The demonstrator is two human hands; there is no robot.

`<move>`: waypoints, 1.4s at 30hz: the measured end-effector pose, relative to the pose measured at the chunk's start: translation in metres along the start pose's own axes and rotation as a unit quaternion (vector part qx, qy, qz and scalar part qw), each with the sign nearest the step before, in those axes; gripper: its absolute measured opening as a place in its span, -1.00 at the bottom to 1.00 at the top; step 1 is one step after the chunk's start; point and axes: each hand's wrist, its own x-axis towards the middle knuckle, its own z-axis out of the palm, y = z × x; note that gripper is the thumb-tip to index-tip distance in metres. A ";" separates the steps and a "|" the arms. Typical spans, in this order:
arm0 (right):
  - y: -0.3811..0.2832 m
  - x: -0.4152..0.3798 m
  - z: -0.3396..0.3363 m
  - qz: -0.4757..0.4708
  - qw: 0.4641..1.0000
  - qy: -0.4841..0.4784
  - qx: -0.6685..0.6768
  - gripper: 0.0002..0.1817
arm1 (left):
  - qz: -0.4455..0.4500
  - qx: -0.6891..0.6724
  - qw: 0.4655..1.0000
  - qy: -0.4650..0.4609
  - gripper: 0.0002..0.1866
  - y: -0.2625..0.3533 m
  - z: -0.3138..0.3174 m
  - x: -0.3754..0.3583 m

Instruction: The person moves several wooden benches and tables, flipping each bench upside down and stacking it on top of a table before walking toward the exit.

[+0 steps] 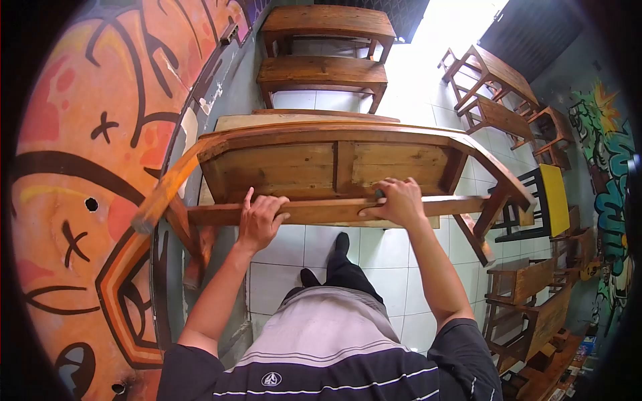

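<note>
A wooden table (401, 167) is tipped on its side in front of me, its framed underside and splayed legs facing my body. A long crossbar (321, 211) joins the legs. My left hand (261, 217) is curled over the left part of this bar, index finger lifted. Right of the middle, my right hand (401, 200) grips the same bar, thumb along its near face. A small dark grey piece (380, 194) shows between that thumb and fingers; I cannot tell what it is.
Behind the tipped table stand another wooden table (328, 21) and a bench (321, 70). A painted wall (80, 134) runs close on my left. More tables (501, 73) and a yellow-topped stool (554, 200) stand at right. My feet are on white floor tiles (274, 281).
</note>
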 end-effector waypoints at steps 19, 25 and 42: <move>0.092 0.172 0.013 -0.036 0.986 -0.106 -0.121 -0.53 | -0.056 0.076 0.995 0.026 -0.44 -0.087 0.045 0.179; 0.095 0.168 0.041 -0.037 0.985 -0.109 -0.125 -0.51 | -0.060 0.079 0.994 -0.036 -0.42 -0.096 0.045 0.170; 0.008 0.110 0.037 -0.030 0.996 -0.087 -0.021 -0.54 | -0.040 0.048 0.995 -0.077 -0.38 -0.121 0.013 0.091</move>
